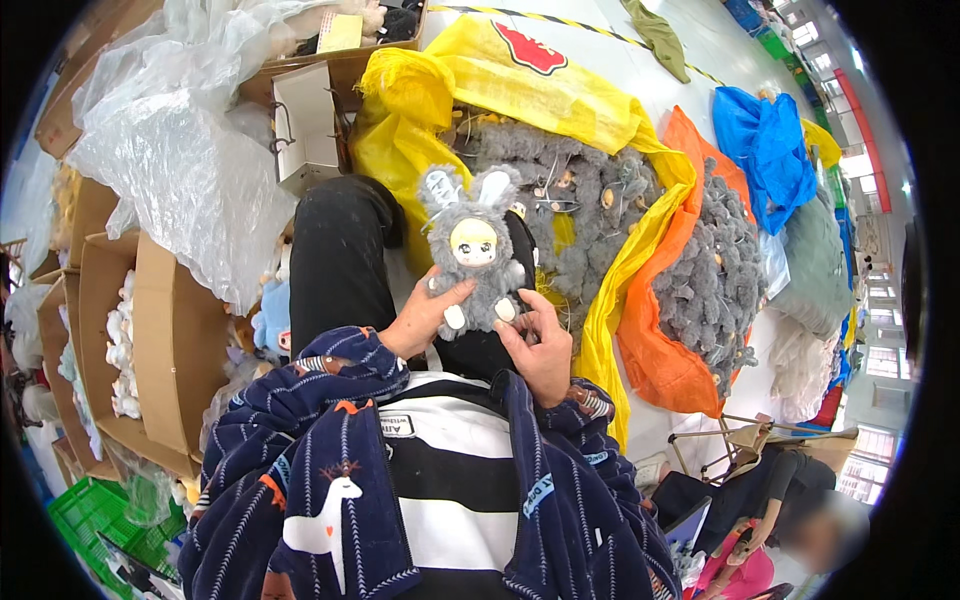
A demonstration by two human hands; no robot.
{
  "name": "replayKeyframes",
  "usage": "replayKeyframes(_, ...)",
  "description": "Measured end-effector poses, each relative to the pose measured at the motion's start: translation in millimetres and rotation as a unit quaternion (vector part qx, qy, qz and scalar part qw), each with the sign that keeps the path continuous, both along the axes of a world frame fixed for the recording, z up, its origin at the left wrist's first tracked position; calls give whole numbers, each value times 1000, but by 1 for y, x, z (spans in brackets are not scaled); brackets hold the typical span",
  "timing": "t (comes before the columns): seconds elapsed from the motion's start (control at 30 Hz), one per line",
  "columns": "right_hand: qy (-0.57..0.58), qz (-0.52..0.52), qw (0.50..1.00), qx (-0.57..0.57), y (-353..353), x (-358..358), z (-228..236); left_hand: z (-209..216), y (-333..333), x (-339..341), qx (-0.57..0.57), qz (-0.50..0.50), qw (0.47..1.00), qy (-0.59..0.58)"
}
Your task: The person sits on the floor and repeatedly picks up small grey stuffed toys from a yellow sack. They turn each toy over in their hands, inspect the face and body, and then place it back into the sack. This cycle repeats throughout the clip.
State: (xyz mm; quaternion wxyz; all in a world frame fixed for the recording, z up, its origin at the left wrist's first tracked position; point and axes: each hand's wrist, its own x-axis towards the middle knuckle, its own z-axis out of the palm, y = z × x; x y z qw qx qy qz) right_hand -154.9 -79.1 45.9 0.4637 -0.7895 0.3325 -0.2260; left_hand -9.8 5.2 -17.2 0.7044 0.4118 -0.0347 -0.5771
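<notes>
left hand [418,316] grip clamped on lower side of grey plush doll [470,272], right hand [540,345] pinching foot [505,310], likely steadying it; yellow sack [590,105] beside knee, likely for easy reach.

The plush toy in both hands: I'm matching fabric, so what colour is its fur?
Grey; the plush toy shows best in the head view.

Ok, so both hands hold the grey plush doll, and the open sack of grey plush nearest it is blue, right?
Not blue: the head view shows that sack is yellow. The left hand and right hand do hold the grey plush doll.
</notes>
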Motion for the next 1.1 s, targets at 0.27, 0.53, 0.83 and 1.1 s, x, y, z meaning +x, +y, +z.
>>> replayKeyframes(0.27,-167,-138,828,518,-4,7,-20,-6,-2,-5,-30,18,999,21)
replayKeyframes(0.53,-4,103,978,-180,-9,6,-11,31,2,25,-146,4,988,49)
replayKeyframes(0.83,-41,-20,983,177,-11,-7,-14,17,-2,32,-100,27,985,138)
replayKeyframes(1.1,-50,-61,941,330,-2,8,-24,16,-14,7,-102,16,979,-173)
